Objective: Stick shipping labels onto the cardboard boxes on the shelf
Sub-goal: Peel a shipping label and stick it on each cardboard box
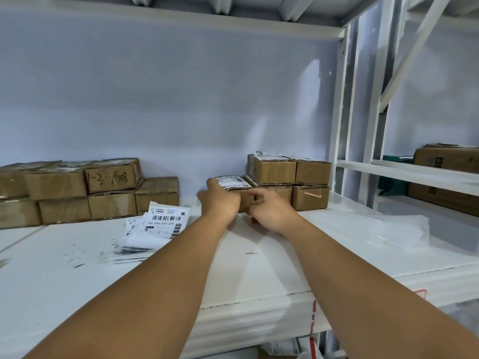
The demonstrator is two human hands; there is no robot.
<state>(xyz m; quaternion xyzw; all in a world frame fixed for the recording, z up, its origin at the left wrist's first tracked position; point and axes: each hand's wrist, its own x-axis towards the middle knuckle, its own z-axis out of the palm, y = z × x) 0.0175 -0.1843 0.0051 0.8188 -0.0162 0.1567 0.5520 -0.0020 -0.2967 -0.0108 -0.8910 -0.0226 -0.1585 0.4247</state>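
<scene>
Pale walls back a white metal shelf, where a small cardboard box sits at the centre, touching a labelled stack on its right. A shipping label is already laid on its top. The left hand is curled over the box's top left edge, gripping it. The right hand is curled against the box's front; whether anything is held cannot be told. The label is best rubbed flat from middle to edges while the box is steadied. Spare labels lie to the left.
</scene>
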